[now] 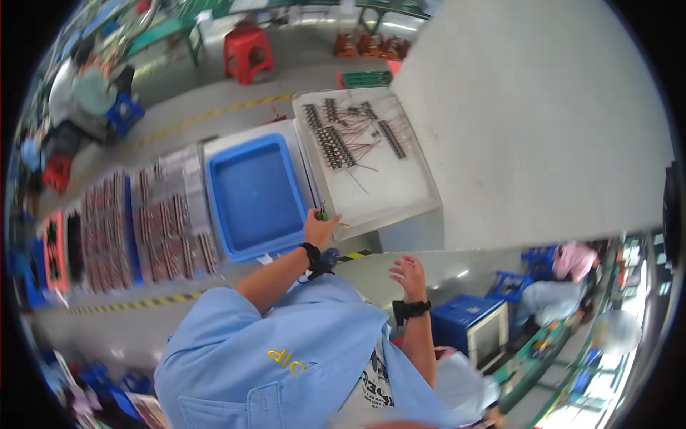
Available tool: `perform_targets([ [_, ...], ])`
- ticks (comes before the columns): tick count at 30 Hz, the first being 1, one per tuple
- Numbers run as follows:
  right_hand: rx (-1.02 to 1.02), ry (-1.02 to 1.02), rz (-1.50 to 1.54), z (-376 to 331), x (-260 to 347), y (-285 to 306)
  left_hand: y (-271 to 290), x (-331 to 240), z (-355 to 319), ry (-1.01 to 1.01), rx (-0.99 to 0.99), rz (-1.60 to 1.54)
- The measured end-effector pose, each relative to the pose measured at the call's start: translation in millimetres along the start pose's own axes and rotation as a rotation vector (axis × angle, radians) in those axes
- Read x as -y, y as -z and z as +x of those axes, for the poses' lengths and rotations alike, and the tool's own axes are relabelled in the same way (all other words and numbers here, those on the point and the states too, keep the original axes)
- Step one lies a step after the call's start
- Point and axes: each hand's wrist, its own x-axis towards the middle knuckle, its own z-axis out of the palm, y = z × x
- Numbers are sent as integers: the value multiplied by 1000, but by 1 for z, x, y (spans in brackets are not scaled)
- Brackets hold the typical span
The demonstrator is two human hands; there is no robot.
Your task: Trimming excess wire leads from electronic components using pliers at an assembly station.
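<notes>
My left hand (320, 227) is at the near left corner of a white tray (375, 193), its fingers closed round a small green thing (322, 214) with a dark tip. Whether that is a hand tool or a part is too small to tell. In the far half of the tray lie dark strips of small parts (334, 148) with thin wire leads. Away from the tray, my right hand (408, 277) is raised in front of my body, fingers loosely apart and nothing visible in them. Dark bands circle both wrists.
Left of the white tray sits a blue tray (257, 189). Beyond it are trays of dark strips (168, 214) under clear film. A large pale panel (536, 136) rises on the right. A red stool (247, 56) and a seated person (75, 100) are farther off.
</notes>
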Motion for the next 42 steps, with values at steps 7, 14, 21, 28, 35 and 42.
perform_targets([
  [7,114,-189,34,153,36,45,-3,-14,-12,-92,-142,283],
  [14,219,-455,-86,195,47,51,-4,-52,-27,-6,-226,446],
  [21,167,-452,110,194,49,50,5,-90,-28,89,107,-28],
  [28,483,-537,450,215,20,59,9,-64,-34,94,144,-242],
  [35,644,-287,399,188,26,28,40,-63,-85,43,137,-492],
  [42,923,-242,350,84,8,-123,193,-58,-147,-232,148,-532],
])
